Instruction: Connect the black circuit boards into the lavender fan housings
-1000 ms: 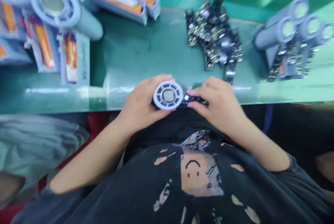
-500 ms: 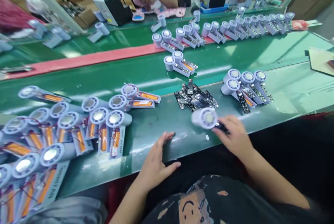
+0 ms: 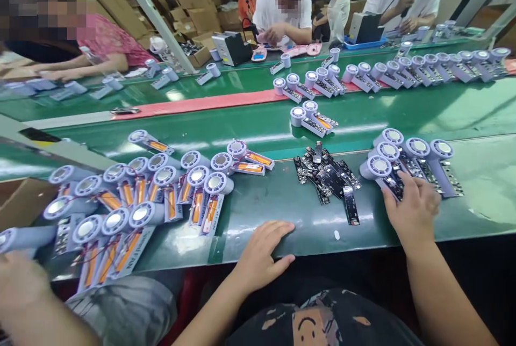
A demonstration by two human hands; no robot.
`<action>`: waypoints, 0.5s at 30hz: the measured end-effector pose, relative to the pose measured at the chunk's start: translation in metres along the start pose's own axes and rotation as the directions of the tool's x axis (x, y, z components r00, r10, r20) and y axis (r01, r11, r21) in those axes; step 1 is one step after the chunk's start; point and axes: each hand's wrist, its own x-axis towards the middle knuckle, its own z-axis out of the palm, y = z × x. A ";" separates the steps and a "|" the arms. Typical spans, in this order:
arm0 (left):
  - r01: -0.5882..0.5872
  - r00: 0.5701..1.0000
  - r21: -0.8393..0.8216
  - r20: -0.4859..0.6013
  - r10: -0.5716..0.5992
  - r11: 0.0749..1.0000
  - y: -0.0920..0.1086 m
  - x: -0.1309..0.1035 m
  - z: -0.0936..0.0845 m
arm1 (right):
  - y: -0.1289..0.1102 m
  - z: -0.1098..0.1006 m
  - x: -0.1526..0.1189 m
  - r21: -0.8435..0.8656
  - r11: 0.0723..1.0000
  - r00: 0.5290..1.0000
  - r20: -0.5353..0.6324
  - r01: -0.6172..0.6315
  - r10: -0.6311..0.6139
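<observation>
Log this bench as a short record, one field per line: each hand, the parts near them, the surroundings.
left hand: left hand lies flat on the near edge of the green bench, holding nothing
right hand: right hand rests on the fan unit nearest it, in a cluster of four
middle: pile of circuit boards lies loose between the hands
left side: large group of fan units with orange batteries
background: conveyor belt carries more units; other people work at its far side

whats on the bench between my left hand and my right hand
In the head view, a loose pile of dark circuit boards lies on the green bench between the left hand and the right hand, slightly beyond both.
</observation>
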 end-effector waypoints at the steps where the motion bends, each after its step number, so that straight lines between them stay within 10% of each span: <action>1: -0.005 1.000 -0.005 -0.004 0.005 1.000 0.000 0.001 0.000 | 0.003 0.003 0.004 0.003 1.000 1.000 -0.009 0.002 -0.002; 10: 0.001 1.000 -0.081 -0.010 -0.002 0.997 0.003 0.006 0.005 | 0.079 0.070 0.061 0.124 0.977 0.928 -0.354 0.172 -0.118; 15: -0.006 1.000 -0.094 -0.010 0.005 0.996 0.003 0.007 0.005 | 0.060 0.046 0.052 0.089 0.995 0.956 -0.294 0.052 -0.023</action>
